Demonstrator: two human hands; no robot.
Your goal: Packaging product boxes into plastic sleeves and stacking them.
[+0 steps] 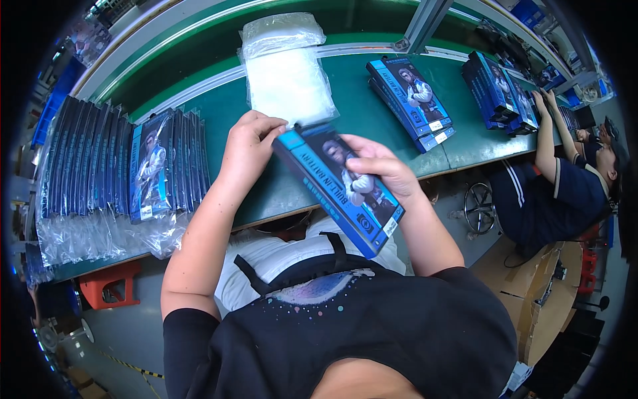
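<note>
My right hand point(389, 169) grips a flat blue-and-black retail box point(319, 176) by its far side, thumb across its printed front. The box is tilted above the near edge of the green table. My left hand point(249, 149) has its fingers pinched together at the box's upper left corner, beside the near edge of a stack of clear plastic bags point(290, 83). What lies between those fingertips is too small to make out. Left of that hand, several bagged boxes point(86, 159) stand in a row, with one bagged box point(151, 166) leaning face-out against them.
Similar unbagged boxes point(415, 96) lie stacked right of the bags on the green table point(359, 110). Farther right are more box stacks point(492, 93), where a co-worker's hands point(545, 100) reach. A cardboard carton point(531, 286) and a red stool point(109, 286) stand below the table.
</note>
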